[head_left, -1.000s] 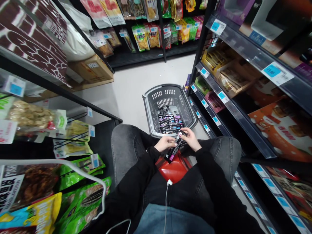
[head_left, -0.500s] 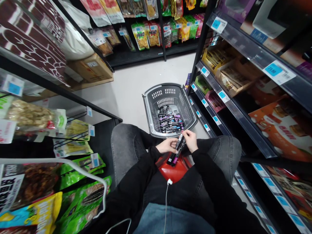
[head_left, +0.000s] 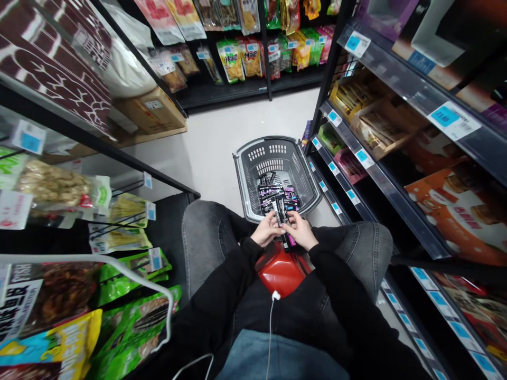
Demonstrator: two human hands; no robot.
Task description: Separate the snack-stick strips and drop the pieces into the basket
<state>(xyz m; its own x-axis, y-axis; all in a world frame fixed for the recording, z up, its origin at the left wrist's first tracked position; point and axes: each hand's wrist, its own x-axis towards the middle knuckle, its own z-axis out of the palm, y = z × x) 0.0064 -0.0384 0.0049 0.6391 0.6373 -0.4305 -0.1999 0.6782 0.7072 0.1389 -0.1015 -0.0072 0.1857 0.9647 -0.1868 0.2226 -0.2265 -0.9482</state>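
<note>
Between my two hands is a small bunch of slim black stick packets (head_left: pixel 282 214) with silver and purple print, pointing away from me. My left hand (head_left: pixel 266 230) is closed around their left side, and my right hand (head_left: pixel 300 230) grips them from the right, thumbs nearly meeting on top. Below the hands a shiny red object (head_left: pixel 282 272) rests in my lap; its kind I cannot make out. Just beyond my hands a grey shopping basket (head_left: pixel 257 142) stands on the floor, with many similar black and purple packets (head_left: pixel 273 189) lying loose in it.
Shelves with price tags and boxed goods (head_left: pixel 447 206) rise close on the right. Hanging snack bags (head_left: pixel 59 182) and a white bar (head_left: pixel 119 266) are near on the left. A cardboard box (head_left: pixel 152 113) and a rack of bags (head_left: pixel 232 60) stand ahead. A white cable (head_left: pixel 271 327) runs down my front.
The packets have swung from a rightward slant to nearly straight ahead. My right hand has moved down and left from their far end to their side, closer to my left hand.
</note>
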